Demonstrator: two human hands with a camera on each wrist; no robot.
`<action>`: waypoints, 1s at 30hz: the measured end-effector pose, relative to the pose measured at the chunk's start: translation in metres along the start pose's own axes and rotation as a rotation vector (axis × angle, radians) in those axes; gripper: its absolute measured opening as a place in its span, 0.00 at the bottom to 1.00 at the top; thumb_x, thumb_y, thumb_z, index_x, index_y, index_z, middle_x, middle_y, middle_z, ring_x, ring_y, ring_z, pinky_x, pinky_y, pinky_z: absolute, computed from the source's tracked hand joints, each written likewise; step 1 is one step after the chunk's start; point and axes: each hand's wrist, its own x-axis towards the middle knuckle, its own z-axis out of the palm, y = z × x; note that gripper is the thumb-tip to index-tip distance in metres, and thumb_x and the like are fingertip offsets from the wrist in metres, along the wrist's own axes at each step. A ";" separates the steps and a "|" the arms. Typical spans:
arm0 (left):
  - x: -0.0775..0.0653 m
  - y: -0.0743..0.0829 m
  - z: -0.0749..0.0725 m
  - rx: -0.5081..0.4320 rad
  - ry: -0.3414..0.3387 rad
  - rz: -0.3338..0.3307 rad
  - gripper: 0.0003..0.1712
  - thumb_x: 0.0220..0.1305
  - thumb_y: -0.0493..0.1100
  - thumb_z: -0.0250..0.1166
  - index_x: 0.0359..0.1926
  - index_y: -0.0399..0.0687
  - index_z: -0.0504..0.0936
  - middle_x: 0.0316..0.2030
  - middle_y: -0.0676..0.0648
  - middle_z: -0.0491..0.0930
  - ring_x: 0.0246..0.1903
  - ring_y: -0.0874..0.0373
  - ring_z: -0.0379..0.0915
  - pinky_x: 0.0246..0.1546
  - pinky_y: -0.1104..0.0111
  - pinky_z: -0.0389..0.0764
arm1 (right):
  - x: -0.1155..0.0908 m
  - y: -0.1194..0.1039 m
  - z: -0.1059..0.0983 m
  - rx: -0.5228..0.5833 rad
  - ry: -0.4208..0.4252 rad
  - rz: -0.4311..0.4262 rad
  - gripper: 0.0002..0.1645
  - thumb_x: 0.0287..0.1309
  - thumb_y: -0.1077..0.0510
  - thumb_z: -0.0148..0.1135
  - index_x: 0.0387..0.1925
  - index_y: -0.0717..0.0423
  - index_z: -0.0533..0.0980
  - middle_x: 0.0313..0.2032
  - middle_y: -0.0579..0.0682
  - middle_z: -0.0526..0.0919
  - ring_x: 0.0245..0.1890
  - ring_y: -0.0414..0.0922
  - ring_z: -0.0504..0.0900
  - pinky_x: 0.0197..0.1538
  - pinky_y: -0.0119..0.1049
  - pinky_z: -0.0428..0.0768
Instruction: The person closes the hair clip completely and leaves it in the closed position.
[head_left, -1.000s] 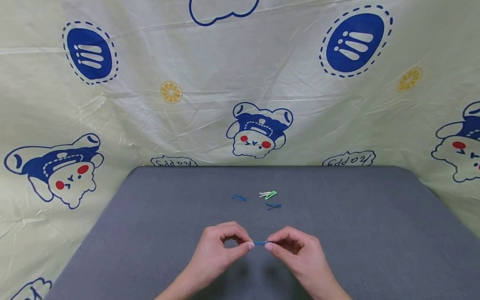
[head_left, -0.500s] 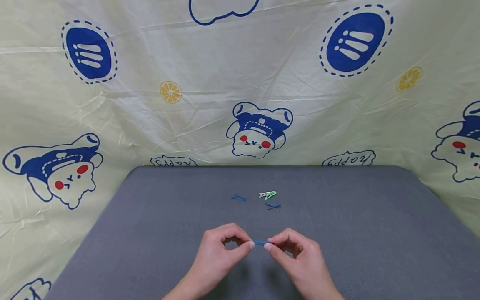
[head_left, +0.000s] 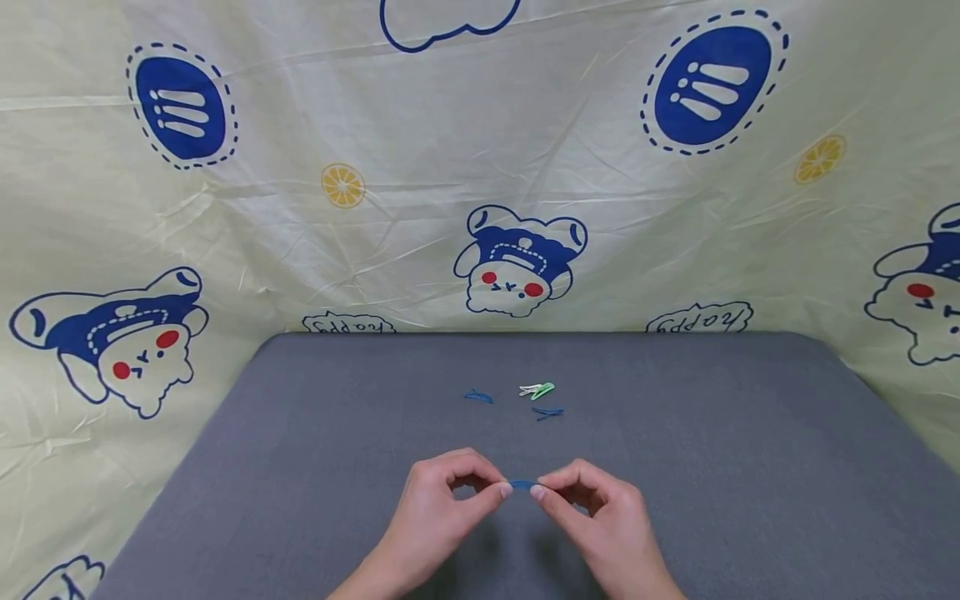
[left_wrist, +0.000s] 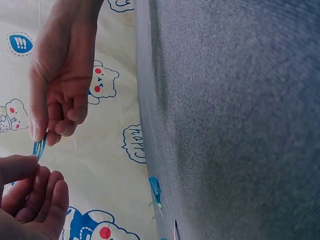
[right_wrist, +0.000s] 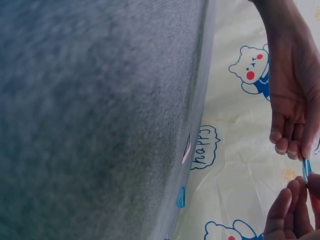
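Both hands hold a blue hair clip [head_left: 522, 484] above the table, one at each end. My left hand [head_left: 442, 510] pinches its left end between thumb and fingertip. At the right end, the thumb and index finger of my right hand [head_left: 604, 510] do the same. The left wrist view shows slits along the clip [left_wrist: 39, 148]; its ends are hidden by fingertips. Beyond the hands lie a blue hair clip [head_left: 477, 397], another blue clip [head_left: 547, 412], and a white clip [head_left: 527, 389] touching or overlapping a green clip [head_left: 543, 390].
A dark grey cloth-covered table [head_left: 360, 417] spreads under the hands. Behind its far edge hangs a pale printed curtain [head_left: 420, 258]. A blue clip [right_wrist: 181, 197] and a pinkish clip [right_wrist: 186, 150] appear near the table's edge in the right wrist view.
The held clip looked flat a second ago and now arches slightly upward. Both hands keep their pinch and have barely moved. The clips on the table lie as before.
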 end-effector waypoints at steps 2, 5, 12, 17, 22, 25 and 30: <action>0.001 0.000 -0.001 -0.007 -0.004 0.002 0.05 0.60 0.39 0.71 0.31 0.57 0.86 0.29 0.60 0.81 0.32 0.61 0.79 0.40 0.66 0.80 | 0.001 0.001 -0.001 0.005 -0.007 -0.019 0.04 0.55 0.56 0.72 0.32 0.50 0.83 0.32 0.50 0.84 0.32 0.46 0.84 0.40 0.37 0.82; 0.002 -0.001 -0.002 -0.011 -0.012 0.007 0.05 0.60 0.40 0.71 0.31 0.57 0.86 0.29 0.60 0.81 0.33 0.61 0.78 0.40 0.66 0.80 | 0.001 0.003 -0.003 0.026 -0.013 -0.015 0.07 0.56 0.54 0.72 0.34 0.51 0.83 0.32 0.49 0.84 0.33 0.47 0.83 0.40 0.37 0.82; 0.003 -0.005 -0.002 0.022 -0.013 0.080 0.09 0.59 0.39 0.72 0.32 0.62 0.86 0.30 0.62 0.81 0.33 0.61 0.77 0.38 0.64 0.79 | 0.006 0.003 -0.008 0.108 -0.059 0.103 0.13 0.57 0.53 0.71 0.38 0.59 0.83 0.32 0.55 0.82 0.32 0.51 0.81 0.39 0.41 0.82; 0.004 -0.009 -0.003 0.020 -0.022 0.109 0.08 0.59 0.38 0.72 0.34 0.60 0.86 0.31 0.62 0.81 0.34 0.62 0.77 0.38 0.65 0.79 | 0.009 0.003 -0.009 0.097 -0.083 0.138 0.14 0.55 0.52 0.72 0.37 0.58 0.83 0.32 0.55 0.82 0.32 0.50 0.81 0.39 0.41 0.81; 0.004 -0.011 -0.005 0.018 -0.047 0.074 0.04 0.61 0.42 0.71 0.35 0.60 0.87 0.32 0.59 0.82 0.35 0.61 0.77 0.40 0.66 0.80 | 0.013 0.003 -0.010 0.079 -0.102 0.145 0.16 0.55 0.51 0.72 0.38 0.59 0.83 0.32 0.54 0.83 0.33 0.50 0.81 0.40 0.41 0.81; 0.005 -0.012 -0.005 0.013 -0.054 0.060 0.05 0.62 0.42 0.70 0.36 0.60 0.87 0.33 0.58 0.82 0.36 0.61 0.78 0.42 0.67 0.80 | 0.015 0.003 -0.010 0.063 -0.123 0.128 0.15 0.56 0.51 0.72 0.38 0.59 0.83 0.33 0.54 0.83 0.33 0.50 0.81 0.41 0.42 0.82; 0.007 -0.010 -0.007 0.004 -0.060 0.042 0.06 0.62 0.40 0.70 0.36 0.59 0.87 0.33 0.60 0.82 0.36 0.61 0.78 0.43 0.67 0.80 | 0.021 0.004 -0.011 0.042 -0.159 0.071 0.14 0.56 0.52 0.72 0.38 0.57 0.83 0.33 0.53 0.84 0.34 0.51 0.82 0.41 0.40 0.82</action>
